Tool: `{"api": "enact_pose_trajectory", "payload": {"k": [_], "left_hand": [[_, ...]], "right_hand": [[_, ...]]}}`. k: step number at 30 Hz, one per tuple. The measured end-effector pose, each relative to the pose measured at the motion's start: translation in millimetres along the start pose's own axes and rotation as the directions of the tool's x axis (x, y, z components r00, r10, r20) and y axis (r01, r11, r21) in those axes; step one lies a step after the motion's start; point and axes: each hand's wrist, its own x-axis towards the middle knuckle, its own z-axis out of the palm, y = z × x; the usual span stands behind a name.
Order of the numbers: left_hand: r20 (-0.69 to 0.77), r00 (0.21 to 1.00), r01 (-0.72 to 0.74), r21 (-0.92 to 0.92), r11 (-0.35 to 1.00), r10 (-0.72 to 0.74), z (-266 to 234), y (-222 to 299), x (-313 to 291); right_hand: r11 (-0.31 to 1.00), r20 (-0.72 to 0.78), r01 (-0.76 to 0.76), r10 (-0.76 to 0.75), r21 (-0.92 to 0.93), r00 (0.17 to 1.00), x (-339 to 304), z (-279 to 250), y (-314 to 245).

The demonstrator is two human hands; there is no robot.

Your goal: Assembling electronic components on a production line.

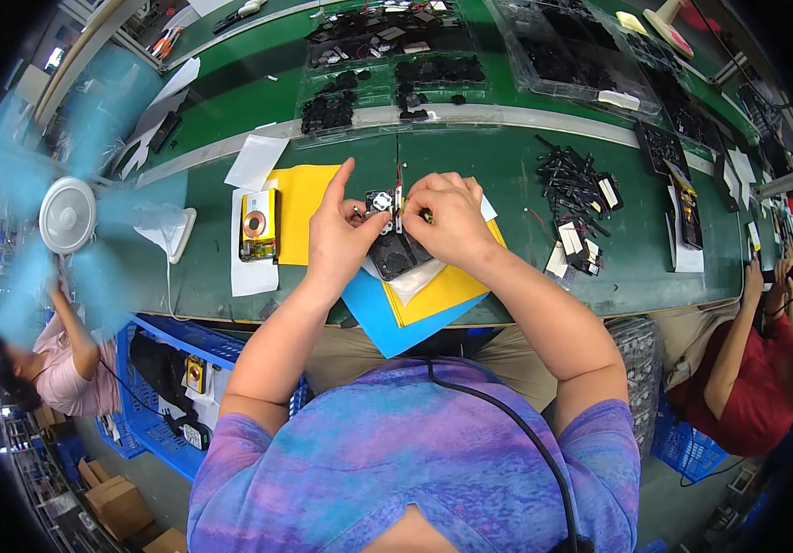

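Note:
Between my hands is a partly built black electronic device (396, 255) with a white part (382, 203) on its upper left. My left hand (337, 235) grips its left side, thumb pressed on the front and index finger pointing up. At the device's right edge, my right hand (452, 219) has its fingertips pinched together; what they hold is mostly hidden, though a dark bit shows by them. A thin red wire stands up beside a narrow upright strip on the device. White padding lies underneath, over yellow sheets (456, 288) and a blue sheet (385, 323).
Left of my hands, a yellow camera-like unit (259, 224) lies on white paper. To the right is a pile of black strips (574, 180). Clear trays (350, 101) of small black parts stand behind. A blue fan (68, 216) spins at far left; co-workers sit on both sides.

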Motion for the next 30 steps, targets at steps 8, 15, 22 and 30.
{"api": "enact_pose_trajectory", "payload": {"k": [8,15,22,30], "left_hand": [[0.011,1.0,0.009,-0.026,1.0,-0.009,1.8,1.4,-0.6],[0.01,1.0,0.006,0.007,1.0,-0.006,1.3,4.1,-0.9],[0.015,1.0,0.012,-0.019,1.0,-0.011,2.4,4.0,-0.6],[0.029,1.0,-0.009,-0.018,1.0,0.009,2.4,0.9,-0.1]], "right_hand": [[1.0,-0.006,0.023,-0.023,0.004,1.0,-1.3,1.2,1.8],[1.0,-0.005,0.026,-0.026,0.011,1.0,-1.2,2.3,0.7],[0.999,-0.054,0.044,-0.045,-0.016,0.998,-1.6,3.8,0.7],[0.992,-0.081,0.115,-0.12,-0.056,0.99,-3.2,2.4,-2.7]]}}
